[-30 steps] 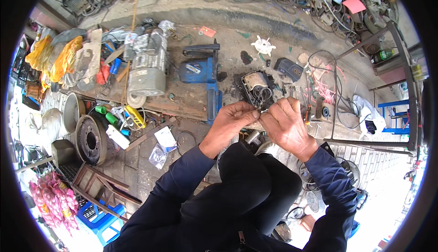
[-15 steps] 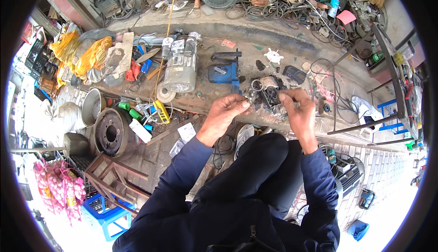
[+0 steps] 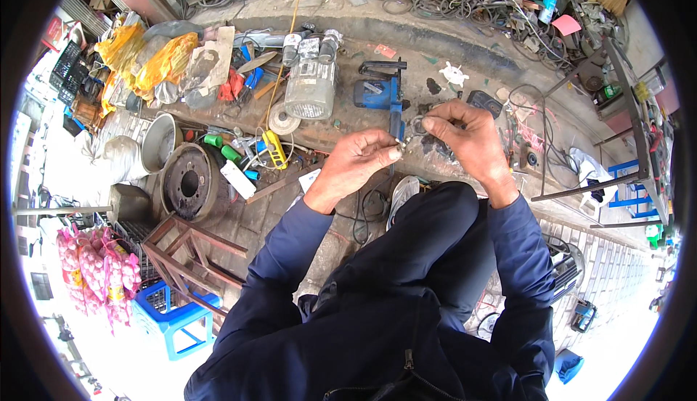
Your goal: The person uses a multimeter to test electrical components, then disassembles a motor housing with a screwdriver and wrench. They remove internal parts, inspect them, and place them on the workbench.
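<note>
My left hand (image 3: 356, 163) is closed in a pinch, thumb against index finger, with a tiny dark and pale part (image 3: 402, 144) at its tips, too small to name. Across from it, my right hand (image 3: 472, 136) has thumb and fingers pressed together; whatever they hold is hidden. The hands are a short gap apart above the ledge. Behind my right hand lies a dark, greasy machine part, mostly covered, with a metal ring (image 3: 417, 124) showing beside the thumb. A blue power tool (image 3: 375, 94) with a black handle lies just beyond my left hand.
A grey electric motor (image 3: 311, 96) stands on the ledge to the left, near a yellow power strip (image 3: 275, 150). On the floor are a round metal wheel (image 3: 190, 182) and a blue stool (image 3: 172, 321). A metal frame (image 3: 630, 121) rises at right.
My view has shifted, so the surroundings sit further right. Both hands stay in a pinch; my right hand has risen slightly and now covers more of the dark machine part.
</note>
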Demonstrator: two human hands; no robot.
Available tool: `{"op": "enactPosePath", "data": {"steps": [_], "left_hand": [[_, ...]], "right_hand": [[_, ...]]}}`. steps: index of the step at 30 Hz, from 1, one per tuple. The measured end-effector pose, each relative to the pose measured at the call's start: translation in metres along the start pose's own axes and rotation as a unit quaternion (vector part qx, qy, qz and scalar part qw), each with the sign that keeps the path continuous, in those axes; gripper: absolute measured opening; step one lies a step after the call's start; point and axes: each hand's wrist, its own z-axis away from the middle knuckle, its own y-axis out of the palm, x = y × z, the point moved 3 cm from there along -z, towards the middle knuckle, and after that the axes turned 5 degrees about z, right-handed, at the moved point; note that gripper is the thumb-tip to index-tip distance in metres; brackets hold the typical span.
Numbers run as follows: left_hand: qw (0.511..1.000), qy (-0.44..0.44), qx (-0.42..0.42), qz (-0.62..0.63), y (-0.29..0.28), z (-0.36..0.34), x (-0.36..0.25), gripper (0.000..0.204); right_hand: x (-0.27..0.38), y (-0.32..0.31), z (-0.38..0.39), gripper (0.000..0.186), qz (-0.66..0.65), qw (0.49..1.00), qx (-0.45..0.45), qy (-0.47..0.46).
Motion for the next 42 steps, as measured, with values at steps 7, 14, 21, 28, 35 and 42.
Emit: {"op": "enactPosePath", "data": {"steps": [7,14,21,28,35,42], "left_hand": [[0.999,-0.009,-0.007,-0.037,-0.002,0.002,0.0,0.02],[0.998,0.011,-0.022,-0.054,0.0,-0.001,0.007,0.016],[0.998,0.013,-0.024,-0.052,-0.003,-0.001,0.007,0.019],[0.996,0.022,-0.037,-0.082,-0.001,-0.002,0.005,0.018],[0.998,-0.003,-0.013,-0.063,-0.005,-0.006,0.006,0.021],[1.0,0.02,-0.012,-0.012,0.0,-0.004,0.009,0.021]], "right_hand": [[-0.001,0.002,0.001,0.016,-0.006,1.0,0.003,-0.002],[-0.005,0.005,0.002,0.011,-0.034,0.999,0.015,0.027],[-0.008,0.01,0.001,0.009,-0.063,0.998,0.0,0.014],[-0.006,0.012,0.0,0.01,-0.06,0.998,0.0,0.01],[-0.012,0.012,0.003,0.011,-0.041,0.999,-0.018,0.016],[-0.019,0.012,0.01,0.012,-0.039,0.999,-0.021,0.026]]}}
